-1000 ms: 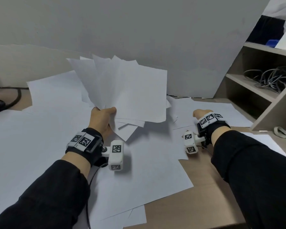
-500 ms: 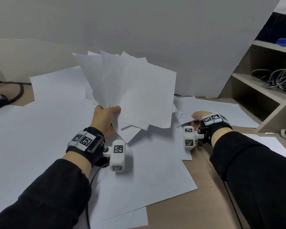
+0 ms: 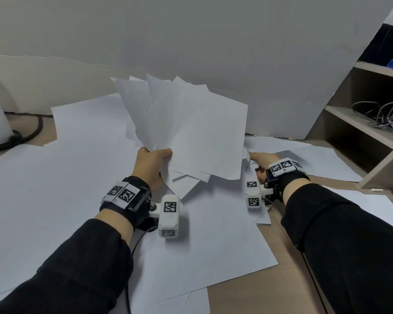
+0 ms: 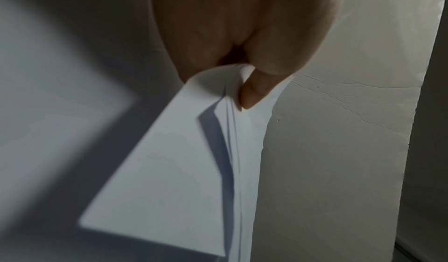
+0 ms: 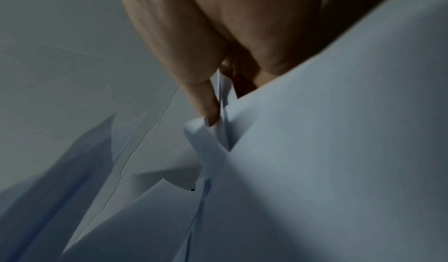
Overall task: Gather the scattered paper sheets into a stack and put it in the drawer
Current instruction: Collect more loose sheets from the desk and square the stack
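A: Why is the fan of sheets (image 3: 186,130) standing upright in the middle of the head view?

B: The left hand (image 3: 151,164) pinches it at the lower corners, thumb on the near face and fingers behind, so the sheets splay upward. I'd judge that it is held off the desk (image 3: 247,298) to leave room to add more. The left wrist view shows the thumb (image 4: 254,92) pressed on several layered edges.

A: And the right hand (image 3: 262,163)?

B: It is right of centre, just beside the fan's lower right corner. In the right wrist view its thumb (image 5: 206,103) and the fingers behind clamp a thin bunch of sheet edges (image 5: 224,101). These look like more sheets being lifted to join the fan.

A: Where is the rest of the paper?

B: The loose sheets (image 3: 55,189) cover most of the desk, overlapping, from the left edge to the lower centre, with a few more (image 3: 315,159) at the right, below the shelf unit (image 3: 361,123).

A: What can't you make out?

B: The drawer is in none of the views. The fan hides the right fingertips in the head view, and I cannot count the sheets in either grip. Both wrist views are blurred at the edges.
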Motion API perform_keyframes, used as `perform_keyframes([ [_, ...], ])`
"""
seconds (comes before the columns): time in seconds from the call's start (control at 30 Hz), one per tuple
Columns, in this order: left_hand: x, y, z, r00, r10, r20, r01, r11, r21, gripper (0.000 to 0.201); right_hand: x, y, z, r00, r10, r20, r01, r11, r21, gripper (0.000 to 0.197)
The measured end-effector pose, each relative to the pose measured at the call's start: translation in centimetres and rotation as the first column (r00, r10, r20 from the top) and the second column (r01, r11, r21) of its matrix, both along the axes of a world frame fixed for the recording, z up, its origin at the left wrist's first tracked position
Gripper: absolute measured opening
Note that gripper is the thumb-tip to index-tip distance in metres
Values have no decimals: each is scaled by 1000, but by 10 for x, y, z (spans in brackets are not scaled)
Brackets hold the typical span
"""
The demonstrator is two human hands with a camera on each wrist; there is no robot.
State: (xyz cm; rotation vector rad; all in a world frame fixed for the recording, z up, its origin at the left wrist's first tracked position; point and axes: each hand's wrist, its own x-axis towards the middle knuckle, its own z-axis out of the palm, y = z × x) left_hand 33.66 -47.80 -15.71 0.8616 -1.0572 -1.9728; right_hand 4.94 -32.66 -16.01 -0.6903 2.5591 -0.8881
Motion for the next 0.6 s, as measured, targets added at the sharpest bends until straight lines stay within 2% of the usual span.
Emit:
perform_keyframes([
  [0.03,0,0,0,1000,2,1,-2,1000,2,44,0,-1,3,994,-51,96,60,995,-86,49],
  [0.1,0,0,0,1000,1,2,-1,1000,5,44,1,-5,4,976,-133,171,155,980,-123,59],
  [0.13,0,0,0,1000,0,1,0,1000,5,44,1,-6,6,981,-155,117,166,983,-84,55],
  [0.23,-1,-2,-1,1000,6,3,-6,1000,4,45,16,-1,25,984,-180,-13,178,979,-97,21],
  [0.27,-1,-3,-2,1000,0,2,0,1000,7,45,21,1,34,972,-236,8,234,959,-157,5],
  [0.3,-1,-2,-2,1000,-16,-2,16,1000,14,45,24,4,41,959,-283,-1,273,924,-267,11],
  [0.33,-1,-1,-2,999,-37,-2,37,999,22,43,26,5,49,940,-340,-35,313,897,-312,20],
  [0.37,-1,1,-2,998,-61,7,61,998,23,42,23,5,56,916,-387,-109,333,882,-333,20],
  [0.4,-1,3,-2,996,-88,22,88,996,16,40,27,6,67,903,-412,-122,339,858,-387,15],
  [0.47,0,5,-4,988,-142,66,142,990,0,42,29,11,84,906,-409,-105,312,815,-488,5],
  [0.6,1,8,-6,976,-167,138,167,986,10,44,47,25,125,883,-422,-204,228,767,-599,29],
])
